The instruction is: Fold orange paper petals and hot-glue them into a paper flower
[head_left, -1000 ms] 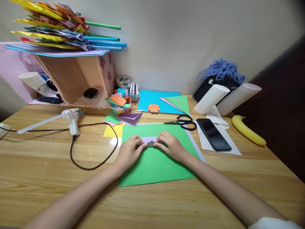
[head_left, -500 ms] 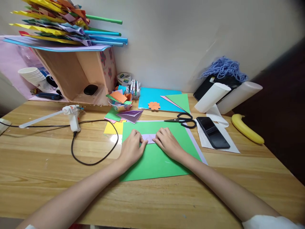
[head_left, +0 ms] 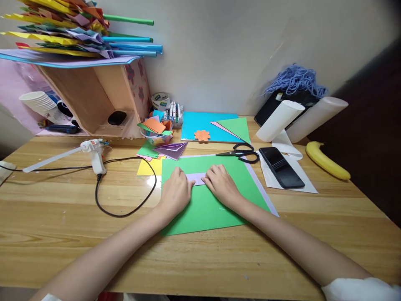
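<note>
Left hand: the left hand (head_left: 177,191) lies palm-down, fingers pressed flat on the left end of a small lilac paper strip (head_left: 196,178) — pinning it, not gripping.
Right hand: the right hand (head_left: 221,183) presses the strip's right end the same way, fingers flat and together.
Strip: it lies between the two hands on a green sheet (head_left: 209,205), near that sheet's far edge.
Table: the green sheet rests on a wooden table (head_left: 62,225).
Left side: a white glue gun (head_left: 93,154) stands with its black cord (head_left: 125,209) looping toward the sheet.
Beyond the hands: black scissors (head_left: 240,153) just past the green sheet; a black phone (head_left: 281,167) on white paper to their right.
Far right: a banana (head_left: 326,161).
Back — against the wall: a blue sheet (head_left: 200,125) bearing an orange paper flower (head_left: 202,135).
</note>
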Tool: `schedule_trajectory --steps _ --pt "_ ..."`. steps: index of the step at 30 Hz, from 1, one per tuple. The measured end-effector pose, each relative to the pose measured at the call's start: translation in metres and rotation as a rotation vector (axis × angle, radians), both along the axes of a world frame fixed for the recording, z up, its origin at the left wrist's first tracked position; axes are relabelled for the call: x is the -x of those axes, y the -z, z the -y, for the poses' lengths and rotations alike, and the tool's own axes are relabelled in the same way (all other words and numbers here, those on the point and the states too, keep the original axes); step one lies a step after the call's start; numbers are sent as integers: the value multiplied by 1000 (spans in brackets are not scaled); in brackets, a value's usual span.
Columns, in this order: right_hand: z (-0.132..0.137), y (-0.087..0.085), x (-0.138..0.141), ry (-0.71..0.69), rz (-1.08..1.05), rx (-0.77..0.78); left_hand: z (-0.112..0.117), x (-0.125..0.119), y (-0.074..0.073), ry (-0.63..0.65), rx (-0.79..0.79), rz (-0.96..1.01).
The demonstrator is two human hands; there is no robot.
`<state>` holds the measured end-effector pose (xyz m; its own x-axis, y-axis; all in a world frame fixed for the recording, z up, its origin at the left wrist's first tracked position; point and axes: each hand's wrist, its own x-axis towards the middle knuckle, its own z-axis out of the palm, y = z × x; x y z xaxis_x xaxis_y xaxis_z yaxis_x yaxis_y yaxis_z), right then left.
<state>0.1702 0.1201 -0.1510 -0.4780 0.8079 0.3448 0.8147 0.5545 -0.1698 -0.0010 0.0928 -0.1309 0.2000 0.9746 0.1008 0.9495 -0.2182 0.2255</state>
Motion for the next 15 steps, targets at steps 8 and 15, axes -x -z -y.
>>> schedule_trajectory --steps 8,15 --pt "1 -6 0 34 28 62 -2 9 1 -9 40 203" --pt "6 -8 -3 -235 26 -99 1 4 5 174 -52 152"
